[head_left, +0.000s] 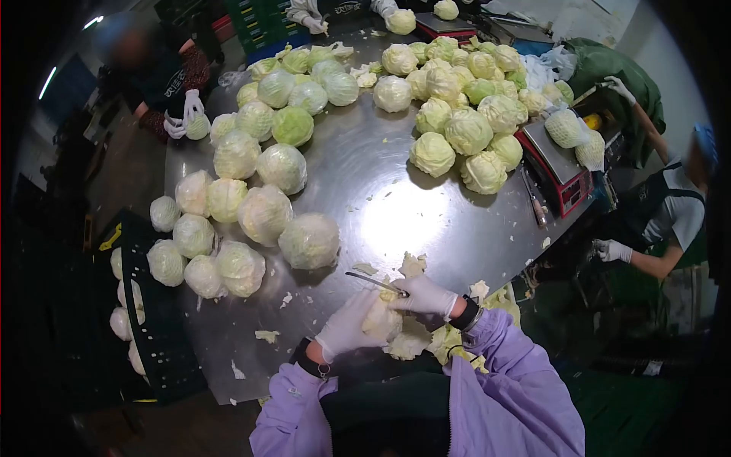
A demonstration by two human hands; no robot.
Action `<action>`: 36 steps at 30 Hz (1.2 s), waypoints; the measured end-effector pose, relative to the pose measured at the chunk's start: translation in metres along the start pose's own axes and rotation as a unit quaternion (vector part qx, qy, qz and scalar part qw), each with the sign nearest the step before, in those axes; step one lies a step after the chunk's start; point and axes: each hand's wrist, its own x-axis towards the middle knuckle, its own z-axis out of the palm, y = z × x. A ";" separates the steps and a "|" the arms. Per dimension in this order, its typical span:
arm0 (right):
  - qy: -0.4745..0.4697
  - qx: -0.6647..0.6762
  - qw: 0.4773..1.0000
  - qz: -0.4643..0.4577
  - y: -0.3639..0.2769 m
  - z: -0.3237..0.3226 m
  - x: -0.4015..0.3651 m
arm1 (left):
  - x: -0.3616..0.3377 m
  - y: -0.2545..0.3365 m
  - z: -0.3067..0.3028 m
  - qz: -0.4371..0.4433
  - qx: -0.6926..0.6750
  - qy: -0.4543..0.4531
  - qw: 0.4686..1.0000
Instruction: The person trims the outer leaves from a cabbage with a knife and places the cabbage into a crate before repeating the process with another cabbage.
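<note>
White gloves cover both of my hands at the near edge of the metal table [426, 228]. My left hand [346, 329] is closed around the side of a pale cabbage [383, 321]. In my right hand [428, 295] is a knife [373, 282], its blade pointing left above the cabbage. Loose outer leaves [412, 340] hang under and beside the cabbage on the right. Leaf scraps [413, 264] lie on the table just beyond the knife. The underside of the held cabbage is hidden.
Wrapped cabbages [308, 241] stand in rows at left; bare ones [468, 131] are heaped at back right. A red scale [560, 164] and another knife [536, 202] lie at right. A dark crate [156, 320] holds cabbages. Co-workers' gloved hands [186, 118] show around the table.
</note>
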 end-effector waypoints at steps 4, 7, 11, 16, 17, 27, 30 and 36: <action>0.070 -0.010 0.995 -0.067 0.022 -0.008 0.010 | 0.004 0.004 -0.012 0.041 -0.002 -0.023 0.999; 0.092 0.083 0.992 0.022 0.041 -0.013 0.019 | -0.006 0.001 -0.024 0.036 -0.014 -0.054 0.998; 0.063 0.038 0.997 -0.016 -0.001 -0.009 -0.004 | -0.030 -0.019 -0.023 0.002 -0.036 -0.007 0.999; 0.097 -0.092 0.988 -0.077 -0.019 0.038 -0.006 | -0.033 -0.015 -0.004 -0.035 -0.078 0.059 0.995; 0.089 -0.064 0.990 -0.088 -0.017 0.036 -0.005 | -0.029 0.009 -0.010 -0.070 -0.030 0.081 0.994; 0.124 -0.163 0.973 -0.109 -0.001 0.027 -0.005 | -0.010 0.029 0.015 -0.121 0.169 0.131 0.969; 0.010 0.150 0.988 0.045 -0.006 0.008 -0.004 | -0.015 0.023 0.010 -0.096 0.170 0.149 0.969; 0.085 0.119 0.984 0.097 0.037 -0.004 0.020 | -0.030 0.020 -0.011 -0.132 0.034 0.123 0.983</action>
